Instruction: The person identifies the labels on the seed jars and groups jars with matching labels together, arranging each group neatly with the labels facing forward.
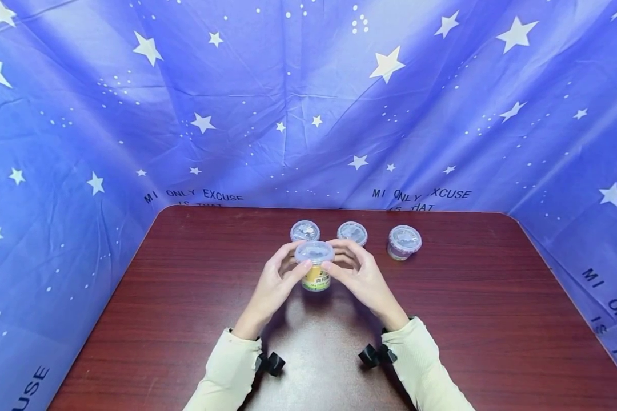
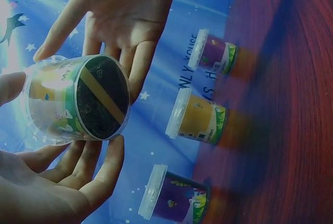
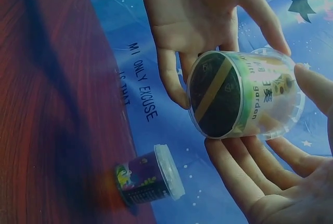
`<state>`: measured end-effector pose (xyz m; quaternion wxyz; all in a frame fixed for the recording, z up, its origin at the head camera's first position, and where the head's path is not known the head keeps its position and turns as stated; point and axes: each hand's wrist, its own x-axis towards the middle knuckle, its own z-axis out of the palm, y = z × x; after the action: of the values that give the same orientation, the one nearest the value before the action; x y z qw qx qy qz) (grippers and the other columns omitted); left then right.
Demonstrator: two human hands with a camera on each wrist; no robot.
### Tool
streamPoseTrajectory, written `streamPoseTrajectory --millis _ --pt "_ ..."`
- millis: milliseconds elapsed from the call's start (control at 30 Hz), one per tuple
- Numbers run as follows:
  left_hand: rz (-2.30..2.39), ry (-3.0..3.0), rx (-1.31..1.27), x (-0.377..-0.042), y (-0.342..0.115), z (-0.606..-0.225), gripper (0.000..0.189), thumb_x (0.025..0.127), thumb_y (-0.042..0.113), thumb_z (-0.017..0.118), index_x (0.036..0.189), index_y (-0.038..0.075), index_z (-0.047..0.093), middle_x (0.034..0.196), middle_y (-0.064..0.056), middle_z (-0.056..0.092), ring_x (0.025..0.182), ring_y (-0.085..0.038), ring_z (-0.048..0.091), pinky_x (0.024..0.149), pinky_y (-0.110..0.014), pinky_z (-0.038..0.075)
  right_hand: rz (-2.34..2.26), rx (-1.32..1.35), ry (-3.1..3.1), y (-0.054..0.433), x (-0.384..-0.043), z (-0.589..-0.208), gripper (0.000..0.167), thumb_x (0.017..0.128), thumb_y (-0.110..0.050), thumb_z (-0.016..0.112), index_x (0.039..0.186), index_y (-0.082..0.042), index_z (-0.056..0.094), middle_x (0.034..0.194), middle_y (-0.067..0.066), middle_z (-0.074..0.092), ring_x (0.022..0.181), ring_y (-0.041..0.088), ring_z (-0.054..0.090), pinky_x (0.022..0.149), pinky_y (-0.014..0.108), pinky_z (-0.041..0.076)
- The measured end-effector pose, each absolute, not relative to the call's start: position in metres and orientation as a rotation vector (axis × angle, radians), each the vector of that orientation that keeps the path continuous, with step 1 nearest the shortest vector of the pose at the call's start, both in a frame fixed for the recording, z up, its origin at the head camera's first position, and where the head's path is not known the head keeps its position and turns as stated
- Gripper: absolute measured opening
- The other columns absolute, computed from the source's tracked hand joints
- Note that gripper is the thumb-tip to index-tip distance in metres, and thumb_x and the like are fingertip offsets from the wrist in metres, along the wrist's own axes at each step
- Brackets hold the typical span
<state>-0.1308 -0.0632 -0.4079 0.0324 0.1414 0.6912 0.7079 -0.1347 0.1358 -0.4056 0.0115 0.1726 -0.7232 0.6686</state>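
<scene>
Both of my hands hold one lidded clear plastic cup [image 1: 316, 279] with a yellow and green label, raised off the table. My left hand [image 1: 275, 279] grips its left side, thumb in front near the lid and fingers behind. On the opposite side my right hand [image 1: 362, 279] grips it the same way. Printed on the label, in the right wrist view, are a flower picture and the word "garden". The underside [image 2: 104, 99] shows dark contents with a tan strip across it. A translucent lid [image 1: 315, 252] sits on the cup.
Behind the hands, three similar lidded cups stand on the brown table [image 1: 185, 319]: a left cup [image 1: 305, 230], a middle cup [image 1: 352, 232] and a right cup [image 1: 404, 244]. Two have purple labels, one yellow. Blue star-printed cloth [image 1: 288, 142] hangs around the table.
</scene>
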Motion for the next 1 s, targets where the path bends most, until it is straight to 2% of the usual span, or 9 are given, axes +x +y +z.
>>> streamPoseTrajectory --millis 167,400,600,1000 --pt "2.178 2.102 0.436 -0.132 -0.066 -0.407 0.048 0.097 0.013 0.062 0.141 0.001 0.049 0.132 -0.017 0.06 0.115 -0.022 0.06 0.096 -0.031 0.051 2.106 0.538 -2.263 0.136 -0.134 -0.404 0.038 0.092 -0.009 0.069 0.128 -0.005 0.058 0.118 0.016 0.066 0.108 0.018 0.064 0.09 0.031 0.055" --pt "2.214 1.986 0.424 -0.133 -0.071 -0.406 0.049 0.098 0.013 0.057 0.143 -0.001 0.046 0.134 -0.021 0.057 0.116 -0.016 0.059 0.093 -0.029 0.051 2.275 0.524 -2.224 0.137 -0.133 -0.401 0.036 0.098 -0.01 0.062 0.129 0.004 0.054 0.119 0.024 0.062 0.105 0.016 0.065 0.086 0.037 0.059" --pt "2.22 1.94 0.426 -0.132 -0.074 -0.407 0.049 0.098 0.016 0.055 0.144 0.002 0.045 0.138 -0.021 0.055 0.115 -0.013 0.06 0.095 -0.031 0.051 2.273 0.528 -2.302 0.136 -0.132 -0.4 0.041 0.099 -0.015 0.06 0.136 0.001 0.052 0.123 0.021 0.062 0.105 0.016 0.066 0.088 0.036 0.058" --pt "2.203 2.01 0.312 -0.131 -0.076 -0.406 0.045 0.096 0.016 0.063 0.138 0.006 0.054 0.132 -0.017 0.061 0.111 -0.019 0.062 0.094 -0.03 0.052 2.21 0.506 -2.323 0.135 -0.135 -0.404 0.038 0.098 -0.014 0.062 0.133 -0.002 0.055 0.122 0.022 0.063 0.106 0.016 0.065 0.086 0.034 0.058"
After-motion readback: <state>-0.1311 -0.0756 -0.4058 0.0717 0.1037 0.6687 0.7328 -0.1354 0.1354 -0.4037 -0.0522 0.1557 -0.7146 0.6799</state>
